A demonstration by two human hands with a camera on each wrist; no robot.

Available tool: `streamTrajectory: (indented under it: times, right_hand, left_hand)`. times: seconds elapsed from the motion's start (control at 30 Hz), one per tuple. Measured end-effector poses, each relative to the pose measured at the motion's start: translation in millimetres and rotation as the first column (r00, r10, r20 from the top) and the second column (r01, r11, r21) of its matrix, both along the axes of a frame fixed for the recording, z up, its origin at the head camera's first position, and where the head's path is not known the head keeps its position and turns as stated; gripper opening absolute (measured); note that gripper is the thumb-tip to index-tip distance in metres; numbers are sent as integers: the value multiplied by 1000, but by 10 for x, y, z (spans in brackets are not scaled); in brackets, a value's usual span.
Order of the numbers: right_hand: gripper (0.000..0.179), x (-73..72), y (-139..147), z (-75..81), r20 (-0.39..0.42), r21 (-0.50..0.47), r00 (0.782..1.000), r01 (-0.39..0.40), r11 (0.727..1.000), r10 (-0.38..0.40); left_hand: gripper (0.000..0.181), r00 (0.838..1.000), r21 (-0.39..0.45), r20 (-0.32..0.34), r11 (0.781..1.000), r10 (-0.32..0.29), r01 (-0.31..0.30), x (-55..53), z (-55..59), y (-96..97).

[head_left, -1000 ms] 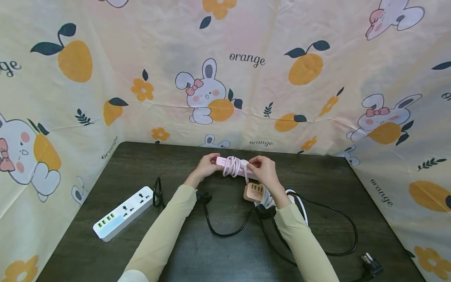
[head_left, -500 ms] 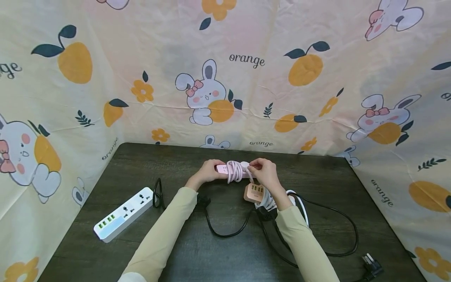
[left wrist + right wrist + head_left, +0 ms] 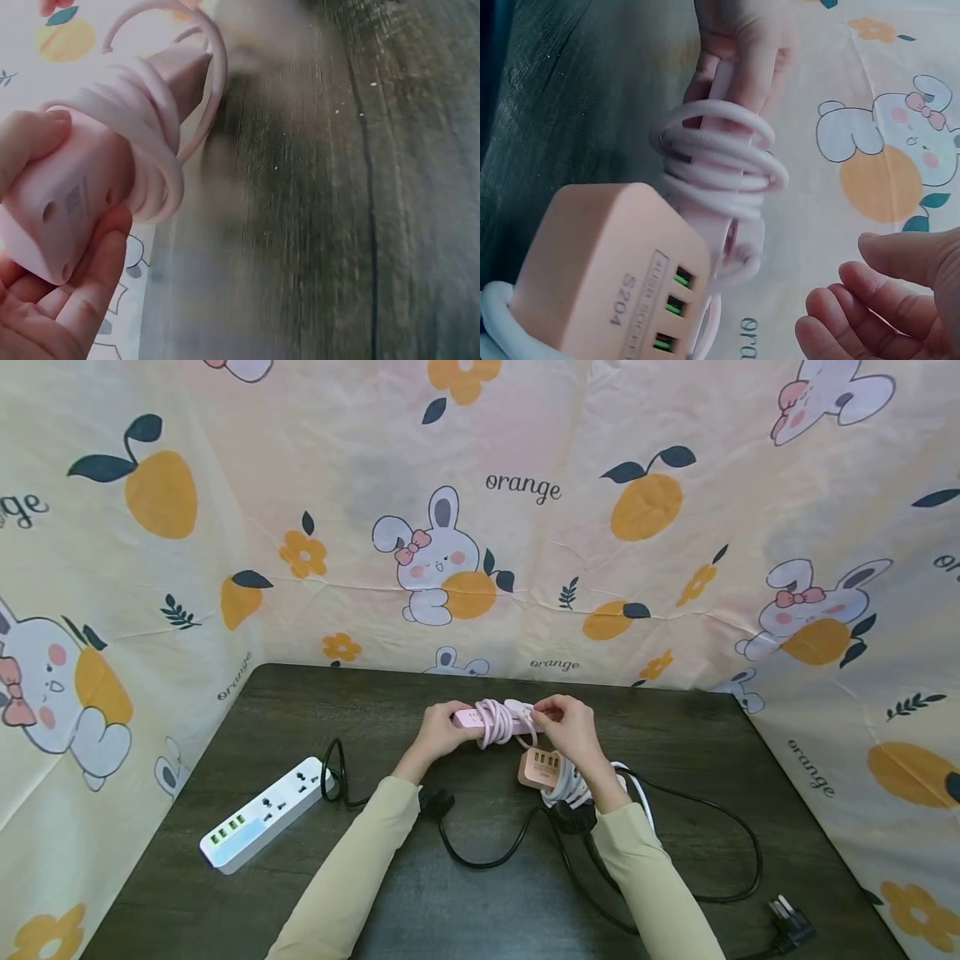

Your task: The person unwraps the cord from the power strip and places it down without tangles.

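Observation:
A pink power strip (image 3: pixel 468 718) is held near the table's back edge, its pale pink cord (image 3: pixel 720 157) wound around its middle. My left hand (image 3: pixel 441 731) grips the strip's left end, with thumb on one side and fingers on the other in the left wrist view. At the right end, the cord's plug (image 3: pixel 517 707) lies against the strip, and a loop of cord hangs beside it. My right hand (image 3: pixel 892 300) is beside that end, its fingers loosely bent and a gap between them and the strip in the right wrist view.
A peach USB power strip (image 3: pixel 538 768) with a white cord (image 3: pixel 568 787) sits under the right forearm. A white power strip (image 3: pixel 262 814) lies at left. Black plugs (image 3: pixel 573 817) and a black cable (image 3: pixel 480 865) spread across the dark table (image 3: pixel 465 927). A patterned cloth (image 3: pixel 525 568) hangs behind.
The pink strip has turned from slanting down at its right end to nearly level. My left hand has come slightly nearer; my right hand has stayed close to the plug end.

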State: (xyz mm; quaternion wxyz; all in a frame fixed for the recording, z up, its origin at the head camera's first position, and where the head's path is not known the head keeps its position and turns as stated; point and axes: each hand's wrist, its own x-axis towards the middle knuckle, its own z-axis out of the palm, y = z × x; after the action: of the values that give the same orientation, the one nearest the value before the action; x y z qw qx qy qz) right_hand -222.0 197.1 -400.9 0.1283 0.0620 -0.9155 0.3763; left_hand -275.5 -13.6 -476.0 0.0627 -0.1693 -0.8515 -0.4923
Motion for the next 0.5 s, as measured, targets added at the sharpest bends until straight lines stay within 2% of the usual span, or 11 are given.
streamTrajectory:
  times: [0.17, 0.4, 0.5]
  right_hand:
    - [11, 29, -9, 81, -58, 4, 998, -13, 1000, 13]
    - [18, 91, -100, 273, -133, -34, 988, -89, 995, 84]
    - [26, 146, -163, 369, -154, -53, 979, -144, 988, 134]
  left_hand:
    - [33, 999, 79, -18, 996, 33, -32, 95, 119, -122]
    - [33, 998, 182, -65, 983, 14, -2, 302, 369, -304]
    - [35, 998, 215, -57, 977, 9, 3, 416, 474, -349]
